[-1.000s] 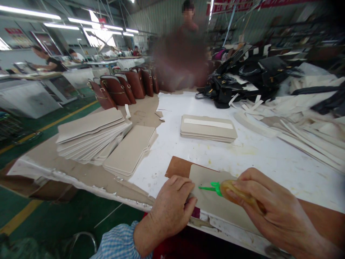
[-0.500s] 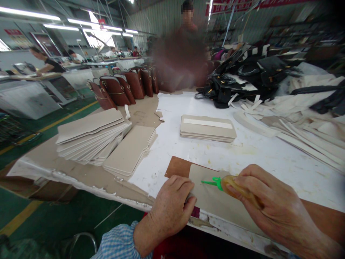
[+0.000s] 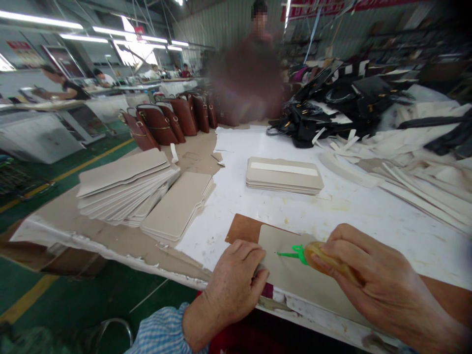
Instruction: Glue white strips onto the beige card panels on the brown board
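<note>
My right hand (image 3: 372, 280) is closed around an amber glue bottle (image 3: 324, 258) with a thin green nozzle (image 3: 293, 254) pointing left. The nozzle tip is at the surface of a beige panel (image 3: 291, 275), close to a small dark dot; whether it touches is hard to tell. The panel lies over a brown board (image 3: 241, 227) at the table's front edge. My left hand (image 3: 234, 282) has its fingers curled at the panel's left end, gripping its edge. Something greyish shows between thumb and fingers, mostly hidden.
Beige panels lie fanned in a pile (image 3: 125, 182) and in a neater stack (image 3: 180, 204) at left. Another stack (image 3: 283, 176) with a white strip stands ahead. Brown bags (image 3: 158, 123), black bags (image 3: 332, 103) and pale offcuts (image 3: 409, 182) lie beyond. A person (image 3: 260, 59) stands opposite.
My right hand has shifted the glue bottle slightly right, and its nozzle tip sits a little lower on the panel. My left hand stays in place.
</note>
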A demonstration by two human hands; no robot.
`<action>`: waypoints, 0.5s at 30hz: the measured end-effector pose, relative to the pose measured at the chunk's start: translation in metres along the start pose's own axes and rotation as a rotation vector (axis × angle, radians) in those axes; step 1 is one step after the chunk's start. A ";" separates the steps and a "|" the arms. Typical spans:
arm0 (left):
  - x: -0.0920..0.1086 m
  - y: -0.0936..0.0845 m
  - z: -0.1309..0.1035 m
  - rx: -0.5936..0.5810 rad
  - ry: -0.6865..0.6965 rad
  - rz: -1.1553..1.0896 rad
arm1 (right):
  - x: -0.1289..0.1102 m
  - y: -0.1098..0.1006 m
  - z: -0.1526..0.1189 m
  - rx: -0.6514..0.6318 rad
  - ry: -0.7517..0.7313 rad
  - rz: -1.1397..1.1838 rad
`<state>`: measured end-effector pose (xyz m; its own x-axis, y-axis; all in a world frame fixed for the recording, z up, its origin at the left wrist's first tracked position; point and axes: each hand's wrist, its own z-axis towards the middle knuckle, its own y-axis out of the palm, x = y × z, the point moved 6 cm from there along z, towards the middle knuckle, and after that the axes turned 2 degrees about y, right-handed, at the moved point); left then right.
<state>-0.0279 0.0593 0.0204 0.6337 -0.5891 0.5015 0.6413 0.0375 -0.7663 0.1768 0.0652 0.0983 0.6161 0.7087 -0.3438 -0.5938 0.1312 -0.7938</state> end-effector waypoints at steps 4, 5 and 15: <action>0.001 -0.001 0.000 0.001 0.005 -0.001 | -0.004 0.001 0.002 -0.003 -0.009 -0.007; 0.001 -0.002 0.000 0.000 0.005 -0.002 | -0.005 0.002 0.003 -0.009 -0.009 -0.009; 0.001 0.000 0.000 -0.011 -0.004 0.006 | -0.003 0.006 0.006 0.042 -0.020 -0.054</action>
<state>-0.0275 0.0590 0.0213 0.6393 -0.5859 0.4980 0.6325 0.0323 -0.7739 0.1681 0.0683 0.0975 0.6380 0.7131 -0.2906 -0.5815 0.1987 -0.7889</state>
